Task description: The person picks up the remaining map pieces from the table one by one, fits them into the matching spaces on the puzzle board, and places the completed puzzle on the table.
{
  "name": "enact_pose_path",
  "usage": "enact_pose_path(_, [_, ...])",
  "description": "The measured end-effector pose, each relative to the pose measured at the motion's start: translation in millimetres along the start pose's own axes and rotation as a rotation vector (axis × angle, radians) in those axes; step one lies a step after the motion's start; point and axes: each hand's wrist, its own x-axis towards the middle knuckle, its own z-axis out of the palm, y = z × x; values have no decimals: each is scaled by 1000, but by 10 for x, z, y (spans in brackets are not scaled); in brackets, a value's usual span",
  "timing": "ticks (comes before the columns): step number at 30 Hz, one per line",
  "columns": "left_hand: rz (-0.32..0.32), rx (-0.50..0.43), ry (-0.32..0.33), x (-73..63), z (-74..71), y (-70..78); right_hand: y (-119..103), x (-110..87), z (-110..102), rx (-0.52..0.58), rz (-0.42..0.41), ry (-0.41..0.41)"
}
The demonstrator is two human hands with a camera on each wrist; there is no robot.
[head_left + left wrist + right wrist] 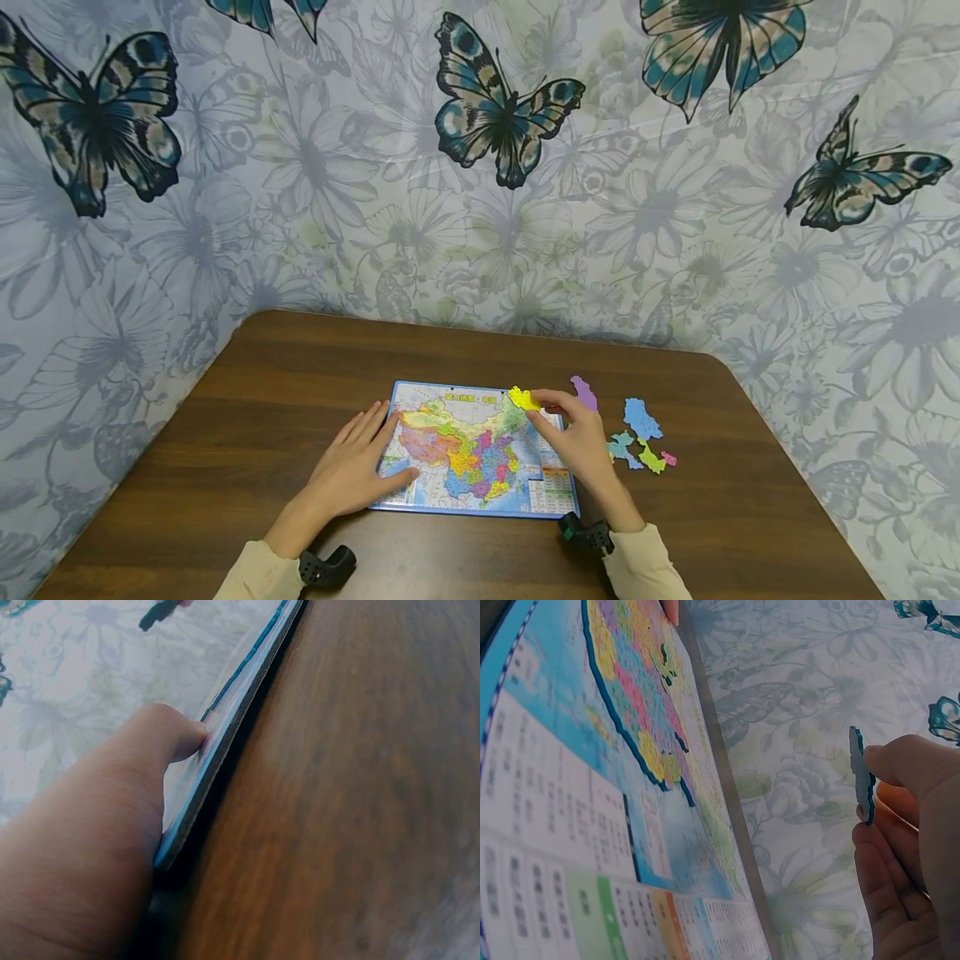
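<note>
A map puzzle board point(480, 492) with a blue border lies on the table, its map made up of many coloured regions. My left hand point(356, 467) rests flat on its left side, fingers spread; in the left wrist view the thumb point(161, 735) lies on the board's edge. Above the board's upper right part, my right hand point(581, 437) pinches a yellow puzzle piece point(523, 399) between thumb and fingers. The right wrist view shows that puzzle piece point(862, 776) edge-on, held apart from the board point(562, 795).
To the right of the board lie loose puzzle pieces: a purple piece point(583, 393), a large blue piece point(642, 418), a teal-blue piece point(624, 450), a green piece point(652, 458) and a small pink piece point(669, 458). Behind the brown table point(300, 358) hangs a butterfly-patterned cloth point(315, 233).
</note>
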Motion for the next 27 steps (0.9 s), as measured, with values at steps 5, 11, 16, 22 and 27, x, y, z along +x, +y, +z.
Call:
enact_pose_path(5, [0,-6,-1,-13,-6,9,-20,-22,63,-7,-14,-18])
enact_pose_path(11, [-1,-1,-4,-26,-12,5,-59,-3,165,-11,-78,-32])
enact_pose_path(16, [-2,-6,1,-33,-14,4,-116,12,253,-10,-72,-60])
enact_pose_path(22, [4,-8,-1,-31,-8,-1,-161,7,342,-34,-57,-85])
enact_pose_path(27, [6,-6,-1,-11,-8,-6,-216,35,391,-25,-71,-89])
